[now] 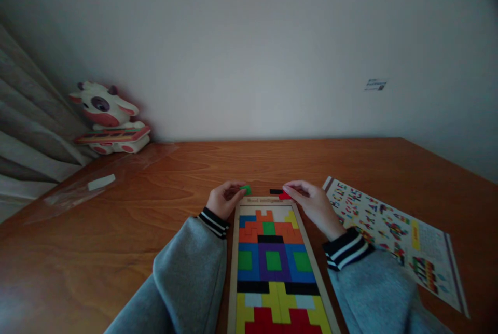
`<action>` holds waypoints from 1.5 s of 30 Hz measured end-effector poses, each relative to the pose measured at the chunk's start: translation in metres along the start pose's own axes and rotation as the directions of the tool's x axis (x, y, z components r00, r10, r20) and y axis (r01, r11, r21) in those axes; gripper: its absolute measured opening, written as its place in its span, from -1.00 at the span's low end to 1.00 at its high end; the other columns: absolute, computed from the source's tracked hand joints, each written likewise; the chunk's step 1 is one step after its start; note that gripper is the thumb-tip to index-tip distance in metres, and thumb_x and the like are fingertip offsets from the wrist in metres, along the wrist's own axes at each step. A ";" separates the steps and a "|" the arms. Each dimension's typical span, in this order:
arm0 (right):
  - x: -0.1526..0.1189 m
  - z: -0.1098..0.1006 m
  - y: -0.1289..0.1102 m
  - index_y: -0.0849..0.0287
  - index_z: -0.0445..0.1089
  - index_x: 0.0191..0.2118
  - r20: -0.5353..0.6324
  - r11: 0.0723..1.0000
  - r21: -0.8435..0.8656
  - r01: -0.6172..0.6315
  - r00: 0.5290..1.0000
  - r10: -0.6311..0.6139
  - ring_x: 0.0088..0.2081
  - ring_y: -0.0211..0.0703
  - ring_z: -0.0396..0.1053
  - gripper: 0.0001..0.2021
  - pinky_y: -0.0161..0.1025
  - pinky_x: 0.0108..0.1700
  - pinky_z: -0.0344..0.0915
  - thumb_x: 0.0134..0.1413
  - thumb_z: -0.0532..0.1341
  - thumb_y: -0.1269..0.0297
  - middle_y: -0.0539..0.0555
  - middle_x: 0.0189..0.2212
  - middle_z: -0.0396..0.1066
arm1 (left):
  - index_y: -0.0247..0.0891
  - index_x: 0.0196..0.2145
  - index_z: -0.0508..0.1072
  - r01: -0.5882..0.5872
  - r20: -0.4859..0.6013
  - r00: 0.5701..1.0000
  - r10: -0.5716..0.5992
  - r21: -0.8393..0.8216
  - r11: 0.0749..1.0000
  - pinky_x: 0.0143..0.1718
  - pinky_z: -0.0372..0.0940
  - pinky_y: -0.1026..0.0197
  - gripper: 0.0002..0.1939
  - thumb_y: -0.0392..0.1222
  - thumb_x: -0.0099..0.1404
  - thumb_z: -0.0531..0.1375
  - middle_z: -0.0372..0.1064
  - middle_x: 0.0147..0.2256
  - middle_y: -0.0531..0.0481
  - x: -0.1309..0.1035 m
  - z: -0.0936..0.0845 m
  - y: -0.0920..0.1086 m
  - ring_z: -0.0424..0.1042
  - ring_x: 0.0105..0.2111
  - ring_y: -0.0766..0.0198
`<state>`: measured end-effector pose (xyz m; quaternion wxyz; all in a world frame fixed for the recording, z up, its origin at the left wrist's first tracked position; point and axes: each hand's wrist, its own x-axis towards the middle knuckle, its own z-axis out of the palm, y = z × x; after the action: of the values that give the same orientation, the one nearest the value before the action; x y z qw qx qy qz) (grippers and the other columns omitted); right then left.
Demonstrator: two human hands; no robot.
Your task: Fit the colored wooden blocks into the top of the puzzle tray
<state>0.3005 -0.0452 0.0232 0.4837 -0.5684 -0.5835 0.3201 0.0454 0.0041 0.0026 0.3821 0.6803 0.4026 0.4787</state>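
Note:
My left hand is at the far left corner of a wooden puzzle board, thumb and fingers pinching a small green block. Past the far right corner, the fingertips of my right hand close on a red block. A flat black block lies on the table right beside the red one. Inside the board's frame, colored blocks fit together in rows: orange, blue, purple, black, yellow and red. At its far end, pale bare gaps show around an orange block and a yellow block.
A printed pattern sheet lies on the wooden table to the right. A toy cow with a keyboard sits at the back left near a curtain. Clear tape with a white strip crosses the table's left edge.

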 end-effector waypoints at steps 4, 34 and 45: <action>-0.002 0.004 -0.004 0.15 0.44 -0.12 0.050 0.995 0.084 -0.055 0.997 0.050 -0.26 -0.07 0.52 -0.69 -0.07 -0.18 0.46 0.04 0.25 0.11 0.16 -0.15 0.52 | -0.30 -0.20 0.50 -0.018 0.037 0.999 0.014 0.112 0.994 -0.31 0.48 0.24 -0.72 -0.06 0.20 0.25 0.55 -0.28 -0.11 -0.005 0.001 0.001 0.54 -0.31 0.22; -0.010 -0.009 -0.001 0.11 0.54 -0.30 0.408 0.915 -0.318 0.248 0.907 -0.104 -0.36 -0.20 0.32 -0.81 -0.25 -0.35 0.24 0.12 0.23 0.15 0.06 -0.34 0.34 | -0.23 -0.21 0.51 -0.307 0.280 0.937 0.211 0.362 0.880 -0.45 0.33 0.33 -0.78 -0.09 0.31 0.14 0.50 -0.32 -0.04 -0.007 -0.001 0.011 0.41 -0.49 0.35; -0.009 -0.011 0.001 0.12 0.55 -0.28 0.433 0.912 -0.338 0.232 0.899 -0.068 -0.35 -0.20 0.32 -0.81 -0.25 -0.32 0.23 0.11 0.25 0.15 0.07 -0.32 0.36 | -0.24 -0.22 0.51 -0.348 0.296 0.924 0.244 0.378 0.858 -0.44 0.33 0.35 -0.79 -0.10 0.31 0.14 0.49 -0.34 -0.02 -0.007 -0.002 0.012 0.40 -0.49 0.38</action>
<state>0.3105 -0.0556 0.0243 0.2533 -0.5233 -0.7660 0.2742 0.0441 -0.0067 0.0114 0.1917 0.8530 0.3380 0.3484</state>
